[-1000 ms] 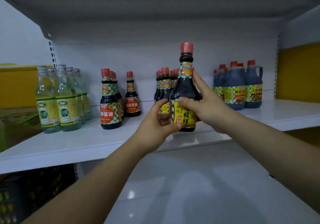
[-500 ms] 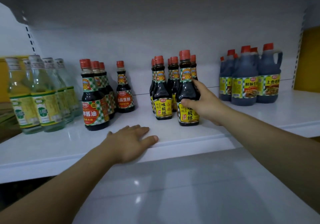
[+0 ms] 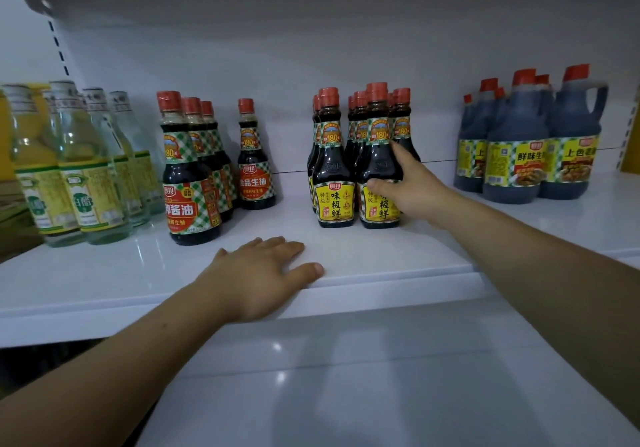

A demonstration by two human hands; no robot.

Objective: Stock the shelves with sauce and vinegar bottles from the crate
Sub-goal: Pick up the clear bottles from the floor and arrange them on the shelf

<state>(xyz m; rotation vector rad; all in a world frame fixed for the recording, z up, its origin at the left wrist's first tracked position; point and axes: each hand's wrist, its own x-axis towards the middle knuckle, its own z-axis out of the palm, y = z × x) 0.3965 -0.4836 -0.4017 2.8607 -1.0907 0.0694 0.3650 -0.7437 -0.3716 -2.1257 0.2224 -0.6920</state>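
The right hand (image 3: 412,187) clasps the dark, red-capped, yellow-labelled glass sauce bottle (image 3: 378,166), squaring it into its row, while the left hand (image 3: 259,273) lies flat and released, bracing on the white shelf (image 3: 381,256).

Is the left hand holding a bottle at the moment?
No, the left hand lies flat and empty on the shelf edge.

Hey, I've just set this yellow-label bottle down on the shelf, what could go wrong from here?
1. The right hand wraps the front yellow-label bottle, which stands close against its neighbour and the row behind. A careless release or push could knock them over.
2. The left hand rests flat on the shelf edge; leaning hard there might jolt the shelf.
3. The hand covers part of the label, so check it faces forward.
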